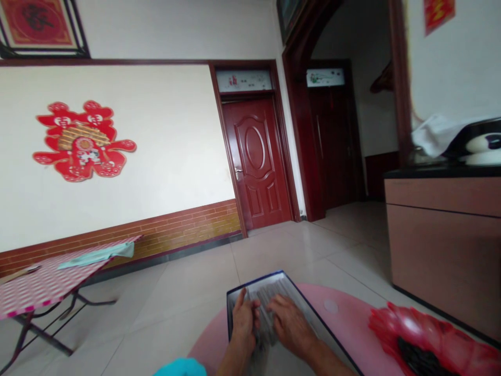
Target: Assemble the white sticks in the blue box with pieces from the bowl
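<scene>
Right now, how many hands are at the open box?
2: the left hand near the left side of the box, the right hand over the greyish contents. None seems hidden.

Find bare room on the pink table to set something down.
The rounded pink table is bare between the rectangular, dark-rimmed, white-walled box and the shiny red plastic bag, except a pale round spot. A smaller patch borders the box's left side. The box is crowded: left hand and right hand among blurred, thin greyish pieces.
</scene>
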Available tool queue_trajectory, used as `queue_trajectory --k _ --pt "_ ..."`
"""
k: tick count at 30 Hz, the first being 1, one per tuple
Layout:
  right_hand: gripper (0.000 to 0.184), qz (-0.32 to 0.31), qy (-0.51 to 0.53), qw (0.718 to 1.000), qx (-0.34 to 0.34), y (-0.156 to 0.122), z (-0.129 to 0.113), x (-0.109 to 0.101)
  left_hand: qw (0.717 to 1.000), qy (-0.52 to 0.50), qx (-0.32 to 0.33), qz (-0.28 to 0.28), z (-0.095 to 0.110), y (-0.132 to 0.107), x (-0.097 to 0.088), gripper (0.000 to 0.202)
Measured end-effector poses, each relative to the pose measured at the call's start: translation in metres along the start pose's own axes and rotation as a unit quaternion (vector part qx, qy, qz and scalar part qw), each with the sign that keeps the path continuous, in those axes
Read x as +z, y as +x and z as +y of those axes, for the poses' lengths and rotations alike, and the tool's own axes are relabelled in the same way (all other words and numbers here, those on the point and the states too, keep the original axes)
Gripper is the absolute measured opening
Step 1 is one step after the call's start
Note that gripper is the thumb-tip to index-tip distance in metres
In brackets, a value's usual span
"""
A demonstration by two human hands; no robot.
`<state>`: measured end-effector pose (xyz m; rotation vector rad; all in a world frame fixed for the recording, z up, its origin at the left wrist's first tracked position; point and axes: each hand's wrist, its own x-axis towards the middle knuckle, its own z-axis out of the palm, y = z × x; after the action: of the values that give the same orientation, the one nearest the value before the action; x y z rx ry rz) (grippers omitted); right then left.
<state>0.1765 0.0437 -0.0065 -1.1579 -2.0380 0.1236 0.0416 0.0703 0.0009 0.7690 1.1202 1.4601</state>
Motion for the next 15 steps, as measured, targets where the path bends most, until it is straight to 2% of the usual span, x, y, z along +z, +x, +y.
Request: queue_trajectory --k 4,8,11,15 --pt "0.034 -0.043 -0.008 0.997 -0.060 -0.001 -0.015 0.001 0.997 -0.054 -0.039 0.031 -0.001 0.004 0.001 0.058" --pt "0.037 -0.070 -0.016 0.995 -0.067 -0.002 -0.024 0.003 0.997 -0.055 -0.035 0.045 0.006 0.007 -0.002 0.052" --pt "0.041 -0.085 -0.021 0.993 -0.074 -0.004 -0.025 0.005 0.998 -0.013 -0.044 0.037 0.013 0.013 -0.007 0.055" --pt "0.042 -0.090 -0.040 0.992 -0.082 -0.005 -0.023 0.009 0.990 0.132 -0.026 -0.032 0.014 0.027 -0.011 0.055"
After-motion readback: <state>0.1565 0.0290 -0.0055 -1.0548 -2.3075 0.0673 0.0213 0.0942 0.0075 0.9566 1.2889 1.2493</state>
